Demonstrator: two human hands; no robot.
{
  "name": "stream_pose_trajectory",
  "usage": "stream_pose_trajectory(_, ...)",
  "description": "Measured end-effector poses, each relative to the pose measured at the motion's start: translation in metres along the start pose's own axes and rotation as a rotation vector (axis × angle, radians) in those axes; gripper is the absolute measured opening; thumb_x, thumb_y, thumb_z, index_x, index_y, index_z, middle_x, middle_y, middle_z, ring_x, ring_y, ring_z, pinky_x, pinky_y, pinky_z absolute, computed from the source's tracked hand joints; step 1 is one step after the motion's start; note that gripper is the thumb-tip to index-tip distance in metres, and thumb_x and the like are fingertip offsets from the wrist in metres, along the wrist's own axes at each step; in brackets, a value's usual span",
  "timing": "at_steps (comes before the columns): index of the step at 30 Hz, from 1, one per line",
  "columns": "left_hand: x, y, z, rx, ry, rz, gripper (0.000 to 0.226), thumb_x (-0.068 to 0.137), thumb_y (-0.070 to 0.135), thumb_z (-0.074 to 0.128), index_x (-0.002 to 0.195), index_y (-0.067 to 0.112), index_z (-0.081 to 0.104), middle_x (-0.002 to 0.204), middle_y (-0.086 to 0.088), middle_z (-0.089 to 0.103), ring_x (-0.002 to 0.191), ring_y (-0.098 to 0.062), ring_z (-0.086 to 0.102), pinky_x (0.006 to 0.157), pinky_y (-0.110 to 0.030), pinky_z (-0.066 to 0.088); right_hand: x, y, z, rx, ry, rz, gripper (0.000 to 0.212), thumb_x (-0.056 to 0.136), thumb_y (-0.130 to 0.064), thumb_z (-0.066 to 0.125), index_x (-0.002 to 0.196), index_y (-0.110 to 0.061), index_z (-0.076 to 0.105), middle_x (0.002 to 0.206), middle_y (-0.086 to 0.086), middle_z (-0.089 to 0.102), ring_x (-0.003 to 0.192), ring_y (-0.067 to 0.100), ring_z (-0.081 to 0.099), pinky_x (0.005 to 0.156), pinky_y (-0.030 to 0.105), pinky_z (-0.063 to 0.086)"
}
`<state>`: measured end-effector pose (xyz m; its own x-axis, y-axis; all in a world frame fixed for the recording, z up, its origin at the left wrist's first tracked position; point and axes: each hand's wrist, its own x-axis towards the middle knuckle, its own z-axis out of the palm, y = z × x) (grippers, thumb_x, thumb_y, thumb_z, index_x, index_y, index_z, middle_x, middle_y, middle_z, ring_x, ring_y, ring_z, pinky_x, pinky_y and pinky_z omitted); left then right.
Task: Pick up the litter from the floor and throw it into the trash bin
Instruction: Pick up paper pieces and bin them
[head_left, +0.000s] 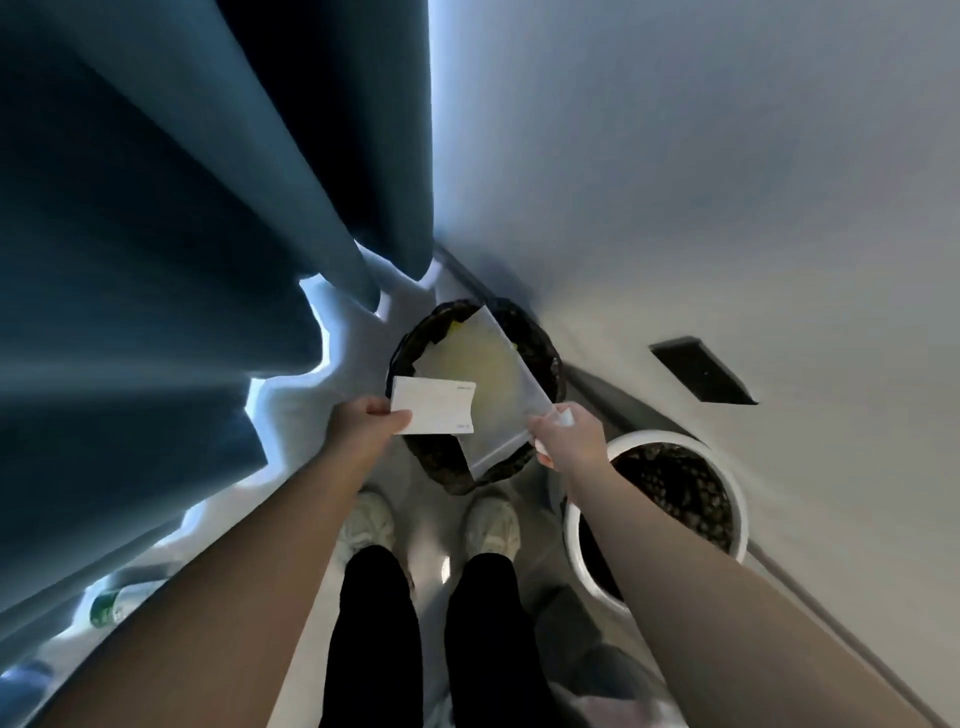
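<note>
Two litter items held over the black-lined trash bin (535, 343): left hand (363, 423) pinches a white card (434, 406) at its corner; right hand (569, 436) grips a translucent sheet (488, 374) spanning the bin; white planter (737, 499) just right

One wide-angle view, taken from the person's head, faces almost straight down the body to the floor (427, 519). The bin (537, 340) sits near, mid-frame, just beyond the shoes (491, 527). Curtain (156, 260) and wall (727, 182) bend up the sides.
</note>
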<state>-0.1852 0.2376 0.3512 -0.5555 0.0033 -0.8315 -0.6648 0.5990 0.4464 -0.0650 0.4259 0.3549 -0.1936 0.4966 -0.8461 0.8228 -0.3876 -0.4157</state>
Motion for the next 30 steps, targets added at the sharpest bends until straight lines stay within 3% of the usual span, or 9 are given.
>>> stream_pose_trajectory(4, 0.071, -0.015, 0.05, 0.013, -0.006, -0.044, 0.026, 0.084, 0.007, 0.07, 0.108, 0.003, 0.062, 0.11, -0.012, 0.064, 0.096, -0.025, 0.059, 0.083, -0.031, 0.048, 0.08, 0.019, 0.024, -0.082, 0.027, 0.026, 0.013, 0.089, -0.008, 0.061, 0.079, -0.013, 0.055, 0.083, 0.009, 0.059, 0.072, 0.02, 0.055, 0.052, 0.025, 0.048)
stream_pose_trajectory(8, 0.114, -0.029, 0.08, 0.122, -0.004, -0.064, 0.027, 0.084, 0.006, 0.069, 0.111, 0.002, 0.063, 0.114, -0.014, 0.063, 0.103, -0.029, 0.061, 0.092, -0.036, 0.05, 0.125, 0.036, 0.048, -0.325, 0.082, 0.01, 0.007, 0.087, -0.018, 0.057, 0.084, -0.012, 0.057, 0.088, 0.009, 0.062, 0.082, 0.026, 0.063, 0.062, 0.035, 0.055)
stream_pose_trajectory(11, 0.125, -0.036, 0.086, 0.262, 0.008, -0.058, 0.032, 0.083, 0.009, 0.069, 0.114, 0.002, 0.063, 0.113, -0.014, 0.066, 0.099, -0.031, 0.065, 0.088, -0.038, 0.054, 0.114, 0.039, 0.045, -0.475, 0.138, -0.08, 0.016, 0.093, -0.02, 0.05, 0.103, -0.01, 0.057, 0.107, 0.012, 0.06, 0.088, 0.024, 0.057, 0.064, 0.029, 0.038)
stream_pose_trajectory(14, 0.113, -0.035, 0.086, 0.529, 0.028, 0.074, 0.043, 0.082, 0.017, 0.069, 0.121, 0.007, 0.055, 0.114, -0.011, 0.062, 0.099, -0.032, 0.062, 0.078, -0.033, 0.051, 0.087, 0.037, 0.029, -0.603, 0.179, -0.261, 0.04, 0.096, -0.008, 0.044, 0.136, -0.012, 0.044, 0.136, 0.007, 0.042, 0.104, 0.022, 0.051, 0.077, 0.027, 0.036)
stream_pose_trajectory(19, 0.094, -0.031, 0.083, 1.148, -0.025, 0.514, 0.055, 0.09, 0.025, 0.057, 0.14, 0.016, 0.036, 0.139, -0.012, 0.038, 0.118, -0.031, 0.045, 0.084, -0.042, 0.045, 0.085, 0.033, 0.031, -0.893, 0.095, -0.667, 0.067, 0.088, 0.005, 0.05, 0.149, -0.015, 0.028, 0.146, 0.004, 0.033, 0.126, 0.023, 0.04, 0.099, 0.031, 0.042)
stream_pose_trajectory(21, 0.1, -0.033, 0.083, 1.396, -0.147, 0.602, 0.056, 0.094, 0.031, 0.049, 0.145, 0.019, 0.029, 0.152, -0.012, 0.024, 0.136, -0.031, 0.028, 0.104, -0.047, 0.033, 0.101, 0.037, 0.044, -1.048, 0.023, -0.716, 0.082, 0.083, 0.005, 0.058, 0.152, -0.018, 0.019, 0.154, 0.007, 0.023, 0.133, 0.029, 0.032, 0.105, 0.041, 0.04)
stream_pose_trajectory(23, 0.11, -0.04, 0.087, 1.553, -0.214, 0.6, 0.058, 0.098, 0.036, 0.038, 0.15, 0.021, 0.018, 0.159, -0.013, 0.009, 0.146, -0.03, 0.009, 0.116, -0.054, 0.01, 0.121, 0.047, 0.061, -1.239, -0.042, -0.713, 0.092, 0.085, -0.005, 0.061, 0.154, -0.023, 0.003, 0.161, 0.012, 0.003, 0.145, 0.037, 0.011, 0.115, 0.049, 0.026)
stream_pose_trajectory(26, 0.127, -0.053, 0.096, 1.721, -0.225, 0.572, 0.06, 0.1, 0.04, 0.03, 0.152, 0.023, 0.007, 0.16, -0.015, -0.004, 0.147, -0.029, -0.001, 0.114, -0.059, -0.008, 0.149, 0.066, 0.082, -1.474, -0.153, -0.671, 0.091, 0.092, -0.018, 0.054, 0.152, -0.022, -0.013, 0.159, 0.016, -0.016, 0.146, 0.039, -0.012, 0.119, 0.052, 0.006)
stream_pose_trajectory(30, 0.146, -0.065, 0.108, 1.849, -0.237, 0.547, 0.064, 0.098, 0.043, 0.032, 0.153, 0.024, 0.004, 0.159, -0.017, -0.006, 0.147, -0.031, 0.001, 0.11, -0.062, -0.013, 0.175, 0.076, 0.093, -1.532, -0.309, -0.529, 0.084, 0.096, -0.021, 0.048, 0.153, -0.018, -0.013, 0.159, 0.014, -0.021, 0.147, 0.037, -0.014, 0.12, 0.049, 0.007)
